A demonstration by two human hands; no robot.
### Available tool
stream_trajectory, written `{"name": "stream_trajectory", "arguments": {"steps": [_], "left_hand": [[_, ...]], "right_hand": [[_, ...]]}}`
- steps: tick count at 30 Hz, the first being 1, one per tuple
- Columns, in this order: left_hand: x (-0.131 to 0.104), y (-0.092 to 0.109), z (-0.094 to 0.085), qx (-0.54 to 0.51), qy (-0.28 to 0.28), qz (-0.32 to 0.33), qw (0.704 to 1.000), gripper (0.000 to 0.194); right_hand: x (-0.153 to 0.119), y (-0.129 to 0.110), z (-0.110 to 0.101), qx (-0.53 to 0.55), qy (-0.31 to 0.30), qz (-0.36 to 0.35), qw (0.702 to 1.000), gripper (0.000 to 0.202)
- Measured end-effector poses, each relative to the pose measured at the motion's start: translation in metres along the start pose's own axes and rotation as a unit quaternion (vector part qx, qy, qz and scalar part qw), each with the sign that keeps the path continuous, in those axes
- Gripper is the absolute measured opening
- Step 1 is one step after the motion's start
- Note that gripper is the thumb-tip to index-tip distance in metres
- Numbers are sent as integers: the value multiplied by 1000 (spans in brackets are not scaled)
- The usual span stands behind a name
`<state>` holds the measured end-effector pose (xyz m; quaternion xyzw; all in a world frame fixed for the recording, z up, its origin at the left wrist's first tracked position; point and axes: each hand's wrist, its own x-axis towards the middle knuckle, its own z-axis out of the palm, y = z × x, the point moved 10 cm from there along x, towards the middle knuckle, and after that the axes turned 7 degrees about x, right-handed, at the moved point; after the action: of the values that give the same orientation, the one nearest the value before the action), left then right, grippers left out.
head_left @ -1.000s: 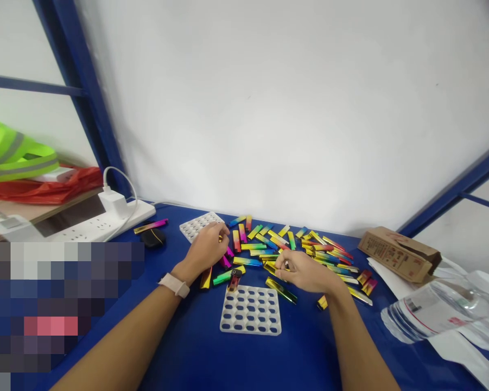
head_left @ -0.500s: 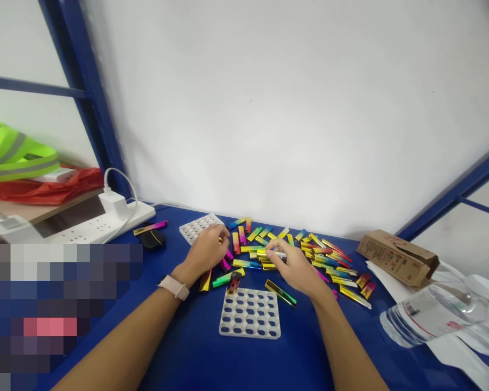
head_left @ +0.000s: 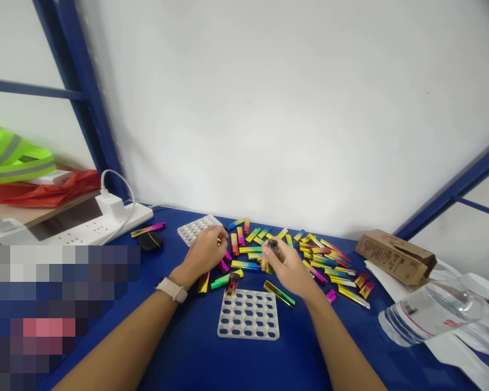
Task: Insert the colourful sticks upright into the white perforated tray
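My right hand (head_left: 287,266) is closed around a shiny lighter (head_left: 272,244), its dark end pointing up between thumb and fingers. At the left side of the pile, my left hand (head_left: 208,247) has its fingers curled; a gold glint shows between them, but what they hold is mostly hidden. Shiny multicoloured lighters (head_left: 246,265) lie scattered around and between both hands. In front of me is a white tray (head_left: 248,332) with rows of oval holes. One reddish lighter (head_left: 233,282) with a black top stands at its back left corner.
A second white holed tray (head_left: 191,231) lies behind my left hand. To the left are a black pouch (head_left: 150,241) and a white power strip (head_left: 85,231). On the right, a cardboard box (head_left: 394,258) and a water bottle (head_left: 427,315) lie by some papers.
The lighter in my right hand has turned from lying sideways to pointing its dark end up towards me. My left hand has stayed nearly still. The view has shifted slightly.
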<state>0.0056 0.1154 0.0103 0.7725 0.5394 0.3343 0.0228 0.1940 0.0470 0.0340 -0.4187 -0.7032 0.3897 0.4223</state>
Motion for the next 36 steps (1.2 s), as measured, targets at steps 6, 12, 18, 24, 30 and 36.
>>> {"name": "stream_trajectory", "arguments": {"steps": [6,12,18,24,30,36], "left_hand": [[0,2,-1,-1,3,6,1000,14],[0,1,-1,1,2,2,1000,15],[0,-1,2,2,-4,-3,1000,15],[0,1,1,0,-8,-1,1000,16],[0,0,2,-2,-9,-1,1000,14],[0,0,1,7,-4,0,1000,15]], "right_hand": [[4,11,3,158,12,26,987,42],[4,24,11,202,6,84,976,57],[3,28,16,208,3,84,974,52],[4,35,16,214,27,104,971,52],[4,28,14,210,17,86,974,49],[1,9,17,197,-32,62,978,35]]}}
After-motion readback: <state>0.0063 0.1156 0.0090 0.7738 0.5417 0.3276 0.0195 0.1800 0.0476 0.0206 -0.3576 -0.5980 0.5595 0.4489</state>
